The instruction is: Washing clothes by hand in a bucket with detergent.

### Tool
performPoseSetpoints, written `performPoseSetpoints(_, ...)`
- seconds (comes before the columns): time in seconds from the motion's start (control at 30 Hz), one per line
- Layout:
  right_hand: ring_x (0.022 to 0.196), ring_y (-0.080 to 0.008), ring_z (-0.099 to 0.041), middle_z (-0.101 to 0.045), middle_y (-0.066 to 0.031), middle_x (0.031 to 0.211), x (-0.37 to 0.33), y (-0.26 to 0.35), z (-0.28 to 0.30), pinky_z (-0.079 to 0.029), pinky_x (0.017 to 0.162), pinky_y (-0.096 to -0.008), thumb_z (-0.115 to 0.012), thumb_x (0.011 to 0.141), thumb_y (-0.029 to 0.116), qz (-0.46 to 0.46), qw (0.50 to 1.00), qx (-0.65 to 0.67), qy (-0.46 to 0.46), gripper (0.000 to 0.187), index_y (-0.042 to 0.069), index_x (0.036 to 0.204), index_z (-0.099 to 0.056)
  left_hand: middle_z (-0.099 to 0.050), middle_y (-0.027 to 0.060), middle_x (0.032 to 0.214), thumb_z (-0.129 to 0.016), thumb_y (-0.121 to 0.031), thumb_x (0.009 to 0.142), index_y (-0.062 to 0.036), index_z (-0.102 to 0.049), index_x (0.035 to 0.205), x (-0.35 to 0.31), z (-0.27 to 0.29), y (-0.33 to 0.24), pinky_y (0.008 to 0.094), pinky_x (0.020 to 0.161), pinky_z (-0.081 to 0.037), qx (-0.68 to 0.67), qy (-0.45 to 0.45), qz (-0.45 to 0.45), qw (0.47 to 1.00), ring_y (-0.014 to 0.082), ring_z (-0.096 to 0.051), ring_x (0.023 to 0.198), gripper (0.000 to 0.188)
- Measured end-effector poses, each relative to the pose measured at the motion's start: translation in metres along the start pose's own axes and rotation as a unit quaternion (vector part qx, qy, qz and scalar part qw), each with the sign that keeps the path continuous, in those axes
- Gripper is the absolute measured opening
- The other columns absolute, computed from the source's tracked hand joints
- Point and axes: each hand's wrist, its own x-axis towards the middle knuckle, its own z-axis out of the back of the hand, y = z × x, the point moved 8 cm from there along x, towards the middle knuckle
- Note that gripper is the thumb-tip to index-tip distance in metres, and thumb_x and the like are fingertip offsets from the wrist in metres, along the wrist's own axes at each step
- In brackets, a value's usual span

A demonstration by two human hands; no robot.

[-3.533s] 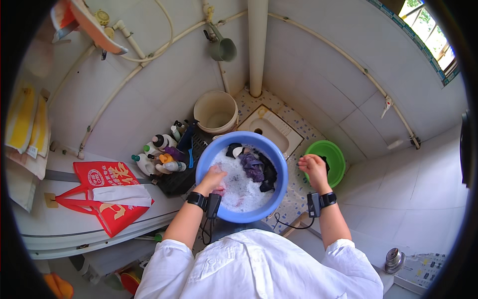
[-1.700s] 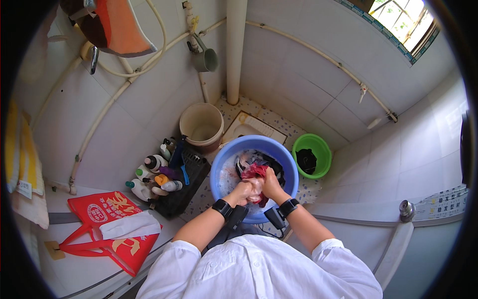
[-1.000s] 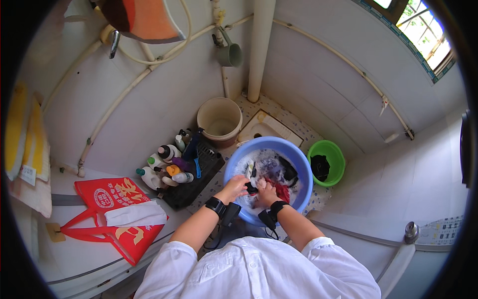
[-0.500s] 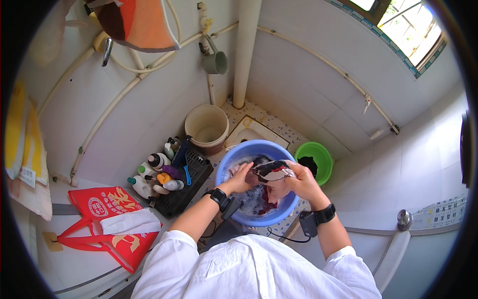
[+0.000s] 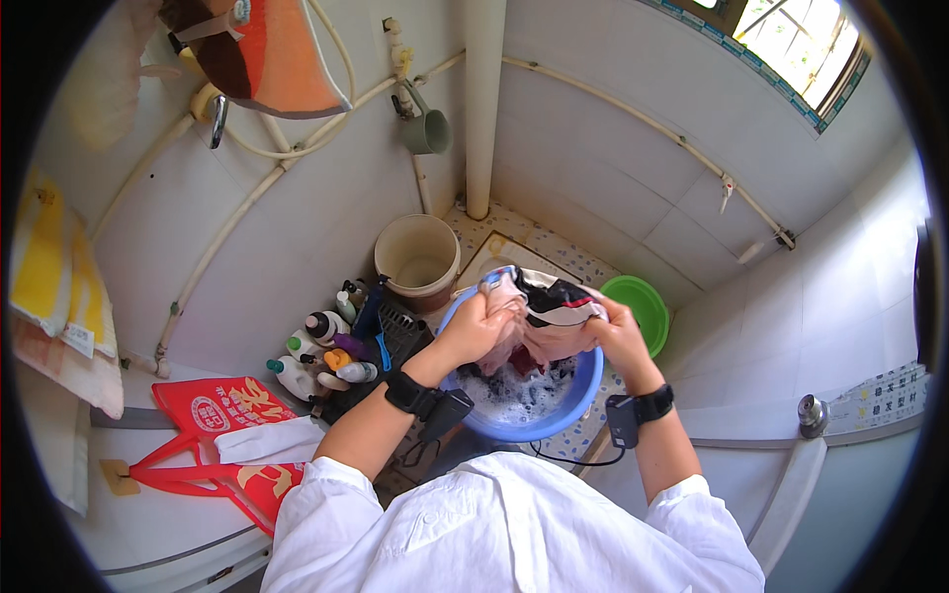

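The round blue plastic basin (image 5: 519,432) has its far rim hidden; dark cloth pieces (image 5: 561,374) in its suds (image 5: 504,400) blur together. The round green plastic basin (image 5: 654,304) is partly covered. The pale pink, black-and-white fabric garment (image 5: 546,321), spread wider than half a second ago, hangs above the blue basin, pinched by the left hand (image 5: 479,331) and right hand (image 5: 621,341), some fingertips hidden.

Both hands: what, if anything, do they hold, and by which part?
A pink-and-black garment: the left hand grips its left side, the right hand its right.
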Motion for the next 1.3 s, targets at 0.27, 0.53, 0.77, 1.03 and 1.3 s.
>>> performPoseSetpoints(0.27,0.076,-0.0161,-0.057,-0.06,-0.0096,0.087,0.022,-0.103,0.0,-0.045,0.069,-0.0246,-0.043,0.077,0.004,-0.126,0.991,0.03,0.032,0.032,-0.002,0.107,-0.05,-0.056,0.0052,0.081,-0.058,-0.016,0.078,0.0022,-0.05,0.094,-0.005,-0.017,-0.05,0.025,0.066,-0.043,0.065,0.016,-0.067,0.995,0.0085,-0.05,0.075,0.026)
performPoseSetpoints(0.53,0.055,-0.01,-0.053,-0.058,-0.0051,0.063,0.017,-0.069,0.038,-0.042,0.052,-0.0213,-0.045,0.075,0.005,-0.019,0.995,0.06,-0.079,0.015,-0.003,0.076,-0.058,-0.058,0.0081,0.09,-0.058,-0.026,0.079,0.0012,-0.049,0.107,-0.017,-0.066,0.07,0.0277,0.071,-0.044,0.084,0.21,0.066,0.972,0.0139,-0.054,0.079,0.039)
performPoseSetpoints(0.77,0.084,-0.0271,-0.054,-0.056,-0.0158,0.087,-0.009,0.016,-0.006,-0.043,0.076,-0.0328,-0.054,0.062,0.001,0.209,0.946,-0.24,0.062,0.022,-0.003,0.082,-0.059,-0.057,0.0068,0.093,-0.052,-0.037,0.082,-0.0026,-0.052,0.107,0.006,-0.031,0.108,0.0338,0.076,-0.044,0.029,0.131,0.214,0.968,0.019,-0.054,0.086,0.043)
performPoseSetpoints(1.03,0.111,-0.0359,-0.038,-0.047,-0.0217,0.113,-0.039,-0.064,-0.073,-0.026,0.097,-0.0401,-0.059,0.064,0.01,0.212,0.894,-0.313,0.241,0.03,0.001,0.092,-0.06,-0.058,0.0053,0.086,-0.05,-0.021,0.08,-0.0125,-0.054,0.098,-0.02,-0.059,0.155,0.0438,0.074,-0.044,-0.284,0.113,0.356,0.883,0.0189,-0.056,0.078,0.02)
performPoseSetpoints(1.3,0.091,-0.0266,-0.056,-0.058,-0.0183,0.098,-0.006,-0.195,0.011,-0.043,0.081,-0.0318,-0.054,0.069,0.01,-0.174,0.937,-0.301,0.026,0.031,-0.002,0.098,-0.057,-0.058,0.0034,0.085,-0.051,-0.013,0.077,-0.0051,-0.055,0.094,-0.033,-0.025,0.159,0.0244,0.069,-0.045,-0.177,0.089,0.289,0.936,0.013,-0.056,0.077,0.019)
